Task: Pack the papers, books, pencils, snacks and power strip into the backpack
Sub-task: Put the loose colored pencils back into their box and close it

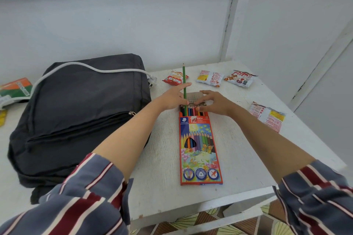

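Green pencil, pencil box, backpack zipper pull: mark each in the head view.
green pencil (184,76): head view, upper shaft.
pencil box (199,150): head view, printed front.
backpack zipper pull (131,113): head view, metal tab.

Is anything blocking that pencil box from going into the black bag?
Yes. The backpack looks zipped shut, and a white power cord lies across its top. A green pencil sticks out of the open pencil box.

A dark backpack (80,112) lies flat at the left of the frame, zips closed, a white power-strip cord (91,68) draped across its top. At centre lies an orange pencil box (199,149), flap open, with a green pencil (184,84) partly out. Four snack packets (210,78) lie scattered at upper right. A book (15,87) lies at far left.
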